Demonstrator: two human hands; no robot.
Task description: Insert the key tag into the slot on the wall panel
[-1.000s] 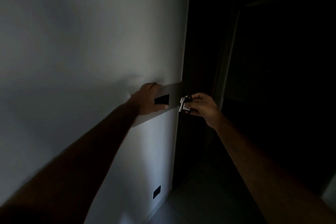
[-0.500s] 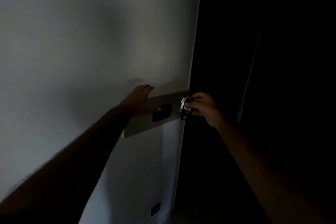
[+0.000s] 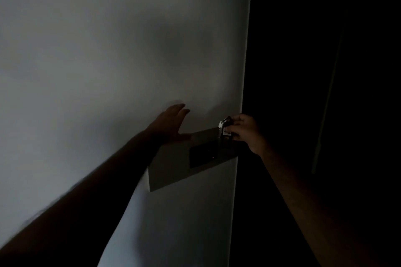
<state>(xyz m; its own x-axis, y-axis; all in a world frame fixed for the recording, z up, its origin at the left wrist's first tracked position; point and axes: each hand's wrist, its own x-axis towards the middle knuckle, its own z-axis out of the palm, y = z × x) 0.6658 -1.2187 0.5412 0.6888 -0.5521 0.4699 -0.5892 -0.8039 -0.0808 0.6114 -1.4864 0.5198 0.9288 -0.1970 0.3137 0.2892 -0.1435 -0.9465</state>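
A grey wall panel (image 3: 171, 167) runs along the white wall (image 3: 104, 54), with a black slot unit (image 3: 202, 156) set in its right half. My right hand (image 3: 246, 133) pinches a key tag with keys (image 3: 224, 128) just above the panel's top right corner, near the wall's edge. The tag is outside the slot unit, above it. My left hand (image 3: 171, 123) lies flat on the wall above the panel's left part, fingers spread, thumb along the panel's top edge. The scene is very dark.
The wall ends at a vertical corner (image 3: 244, 93) just right of the panel. Beyond it lies a dark opening with a faint door frame line (image 3: 325, 102). No floor is visible.
My left hand slid up off the panel onto the wall above it. The view tilted up, so the panel sits lower in the frame. My right hand brought the key tag over the panel's top right corner.
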